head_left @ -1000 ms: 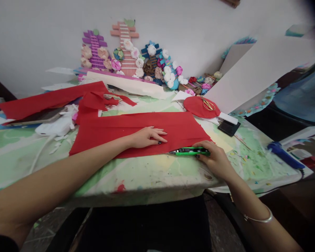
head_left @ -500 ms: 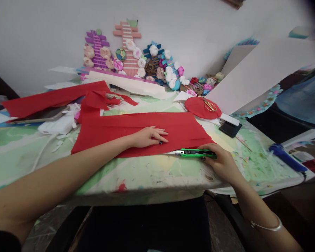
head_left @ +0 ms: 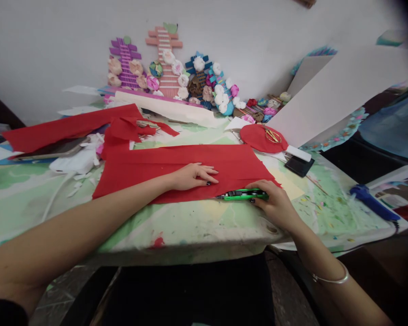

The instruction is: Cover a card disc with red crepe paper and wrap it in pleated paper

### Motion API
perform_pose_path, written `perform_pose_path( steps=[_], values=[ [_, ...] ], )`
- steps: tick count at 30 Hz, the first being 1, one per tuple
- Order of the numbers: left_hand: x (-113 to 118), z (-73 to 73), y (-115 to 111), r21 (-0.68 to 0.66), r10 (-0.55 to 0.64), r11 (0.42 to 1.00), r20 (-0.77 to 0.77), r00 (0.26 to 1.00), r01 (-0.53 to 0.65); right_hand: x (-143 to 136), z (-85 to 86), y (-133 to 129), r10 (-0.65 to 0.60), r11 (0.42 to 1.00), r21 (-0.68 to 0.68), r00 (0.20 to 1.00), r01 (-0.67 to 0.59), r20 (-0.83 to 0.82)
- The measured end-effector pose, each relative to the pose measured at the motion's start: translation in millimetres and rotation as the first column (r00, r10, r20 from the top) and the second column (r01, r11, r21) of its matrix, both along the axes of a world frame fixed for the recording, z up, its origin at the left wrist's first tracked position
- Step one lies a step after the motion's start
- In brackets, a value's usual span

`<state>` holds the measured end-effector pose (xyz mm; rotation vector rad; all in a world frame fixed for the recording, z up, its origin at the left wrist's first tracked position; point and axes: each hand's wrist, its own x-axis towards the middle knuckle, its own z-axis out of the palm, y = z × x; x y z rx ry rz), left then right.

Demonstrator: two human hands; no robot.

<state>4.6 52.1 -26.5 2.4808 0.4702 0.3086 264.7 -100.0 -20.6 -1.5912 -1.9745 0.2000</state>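
Note:
A long red sheet [head_left: 139, 167] lies across the middle of the table, with fold lines along it. My left hand [head_left: 195, 176] rests flat on the sheet, fingers spread toward the right. At the sheet's near right edge, my right hand [head_left: 275, 201] is closed on a green utility knife [head_left: 240, 195]. The knife lies low and points left, its tip at the red edge. Whether the blade is under the sheet I cannot tell.
Red scraps [head_left: 122, 131] and a white charger [head_left: 73, 162] sit at the left. A red disc [head_left: 258, 137] with small gold scissors [head_left: 273, 135], a black square [head_left: 298, 166] and a blue glue gun [head_left: 374, 203] are at the right. Paper-flower crafts [head_left: 170, 72] lean on the wall.
My right hand and the green knife have moved left along the near edge of the red sheet. My left hand has stayed in place.

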Motion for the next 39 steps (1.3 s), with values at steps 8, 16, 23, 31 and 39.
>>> perform_pose_path(
  steps=[8,16,23,31,39],
  values=[
    [0,-1.7,2,0.016,-0.006,1.000,-0.005,1.000,0.006,6,-1.5,-11,-0.022,1.000,0.007,1.000,0.022,0.006],
    [1,0.8,0,0.007,0.008,1.000,-0.010,1.000,-0.008,10,-3.1,-28,-0.084,0.996,0.014,0.996,0.083,0.018],
    [0,-1.3,1,-0.014,0.010,1.000,0.033,0.999,-0.009,0,-3.4,-14,-0.050,0.999,0.012,0.999,0.050,-0.005],
    [0,-1.6,0,-0.015,0.025,1.000,0.034,0.999,-0.025,-16,2.0,-2,0.004,1.000,-0.021,1.000,-0.004,-0.007],
    [0,-2.0,1,-0.003,0.015,1.000,0.028,0.999,-0.015,-12,-0.4,-12,-0.026,1.000,-0.009,1.000,0.026,-0.009]
  ],
)
